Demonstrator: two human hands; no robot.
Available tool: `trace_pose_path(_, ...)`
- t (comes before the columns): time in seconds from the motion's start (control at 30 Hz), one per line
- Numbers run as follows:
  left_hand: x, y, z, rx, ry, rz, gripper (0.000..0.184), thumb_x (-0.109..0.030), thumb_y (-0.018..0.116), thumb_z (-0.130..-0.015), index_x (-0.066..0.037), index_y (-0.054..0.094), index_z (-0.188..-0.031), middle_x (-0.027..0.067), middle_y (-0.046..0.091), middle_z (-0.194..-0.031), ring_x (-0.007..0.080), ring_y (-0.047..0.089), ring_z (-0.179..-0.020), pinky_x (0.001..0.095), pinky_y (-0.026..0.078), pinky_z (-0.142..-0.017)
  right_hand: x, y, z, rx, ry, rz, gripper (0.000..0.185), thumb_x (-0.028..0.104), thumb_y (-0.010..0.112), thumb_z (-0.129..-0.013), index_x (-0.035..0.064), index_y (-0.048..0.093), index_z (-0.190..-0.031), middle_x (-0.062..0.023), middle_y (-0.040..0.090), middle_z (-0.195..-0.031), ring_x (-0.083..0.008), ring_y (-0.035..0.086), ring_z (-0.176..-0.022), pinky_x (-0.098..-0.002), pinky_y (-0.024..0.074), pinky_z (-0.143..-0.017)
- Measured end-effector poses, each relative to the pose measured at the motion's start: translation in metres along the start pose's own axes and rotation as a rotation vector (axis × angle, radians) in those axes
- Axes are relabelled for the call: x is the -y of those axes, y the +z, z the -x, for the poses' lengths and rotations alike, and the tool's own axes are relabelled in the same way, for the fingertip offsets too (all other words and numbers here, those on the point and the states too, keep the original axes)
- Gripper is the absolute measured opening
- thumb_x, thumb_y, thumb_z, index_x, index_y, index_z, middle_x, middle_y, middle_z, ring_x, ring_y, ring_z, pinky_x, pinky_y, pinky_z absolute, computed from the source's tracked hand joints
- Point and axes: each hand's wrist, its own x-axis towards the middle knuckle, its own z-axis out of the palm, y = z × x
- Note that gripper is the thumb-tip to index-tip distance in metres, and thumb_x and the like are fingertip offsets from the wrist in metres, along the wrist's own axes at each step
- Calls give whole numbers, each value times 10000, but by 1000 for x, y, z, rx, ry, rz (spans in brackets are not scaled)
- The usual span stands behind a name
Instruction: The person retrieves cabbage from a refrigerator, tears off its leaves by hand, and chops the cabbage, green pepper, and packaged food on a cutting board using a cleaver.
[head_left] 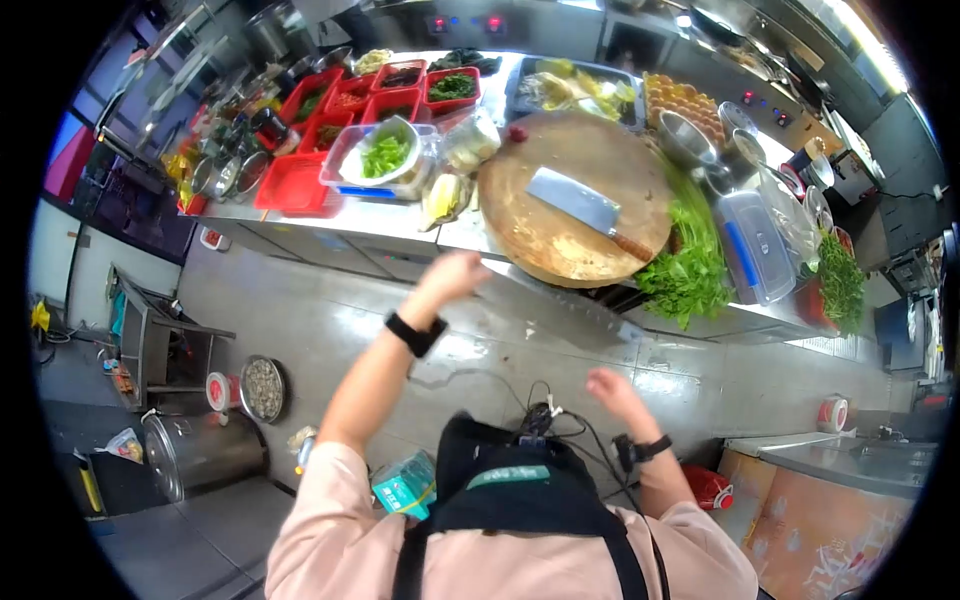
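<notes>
My left hand (455, 276) is curled into a loose fist in front of the counter edge, with nothing visible in it. Lower down, beside my apron (530, 470), hangs my right hand (616, 392); its fingers are mostly hidden, and nothing shows in it. A cleaver (572, 200) lies flat on the round wooden chopping block (520, 235), its handle toward the lower right. Left of the block are a pale cabbage (444, 200) and a clear plastic tub (375, 190) with a white bowl of chopped greens (385, 155). Neither hand touches these.
Red trays (297, 185) of ingredients crowd the counter's left. Leafy celery (690, 265) overhangs the front edge, beside a clear box (755, 245). Eggs (685, 105) sit behind. A steel pot (205, 452) and a pan (262, 388) stand on the floor; cables hang before my apron.
</notes>
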Motion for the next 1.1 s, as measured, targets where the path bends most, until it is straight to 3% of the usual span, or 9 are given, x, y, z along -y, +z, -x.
trace_pose_path(0.33,66,-228,-239,26,-129,-269,316,-312,665,-872,-17,731,-962,136,723,-930,237,672,-816,368,528,-747,190,-99,-184,20,-142,-266,392,135,650,-925,-21,546,-1268,-117,671,-1138,-186,641,-1029,-316,518,-892)
trace_pose_path(0.57,173,-163,-421,-131,-485,1064,235,23,524,-740,21,677,-919,172,654,-934,279,644,-950,364,485,-818,257,-54,-318,15,-56,-226,500,126,652,-920,-12,453,-1358,-170,604,-1226,-232,617,-1116,-343,517,-928)
trace_pose_path(0.6,208,-150,-451,-65,-514,653,253,40,505,-746,27,677,-932,180,660,-946,278,646,-945,361,487,-828,261,-50,-330,-8,-54,-215,526,133,658,-916,-9,437,-1372,-177,588,-1247,-235,610,-1128,-350,519,-927)
trace_pose_path(0.67,207,-160,-457,222,-362,17,474,-294,830,-720,25,707,-1048,167,724,-925,262,704,-837,392,543,-682,256,-41,-364,-40,-3,-247,557,146,663,-915,-14,415,-1388,-188,567,-1275,-242,599,-1146,-362,515,-937)
trace_pose_path(0.77,228,-150,-482,241,-380,-38,955,-361,869,-683,30,383,-1406,220,642,-1203,303,700,-927,415,575,-773,264,-23,-414,-188,-33,-268,645,189,699,-859,-35,402,-1385,-251,557,-1295,-313,603,-1142,-382,494,-953)
trace_pose_path(0.87,262,-125,-501,-55,-91,-302,851,-261,898,-671,93,440,-1295,235,652,-1132,373,696,-875,454,576,-683,271,-3,-482,-367,-298,-103,720,226,739,-804,-48,400,-1376,-284,542,-1287,-389,558,-1174,-412,452,-1003)
trace_pose_path(1.0,192,-186,-457,260,-277,294,532,-215,920,-626,84,658,-980,155,687,-858,236,660,-697,425,537,-603,278,22,-524,-472,-11,-123,879,349,837,-715,-55,405,-1365,-314,489,-1285,-441,542,-1145,-421,455,-988)
trace_pose_path(1.07,206,-183,-467,245,-156,187,535,-183,907,-644,61,638,-1037,142,682,-857,238,657,-696,415,528,-599,281,18,-534,-435,75,-92,887,408,864,-681,-53,444,-1311,-313,485,-1263,-453,549,-1117,-427,468,-964)
trace_pose_path(1.1,197,-184,-451,311,-330,611,545,-176,889,-671,44,608,-1083,109,683,-867,217,646,-687,388,526,-617,275,18,-544,-298,107,-170,845,436,874,-658,-55,482,-1224,-302,497,-1237,-444,550,-1118,-433,471,-956)
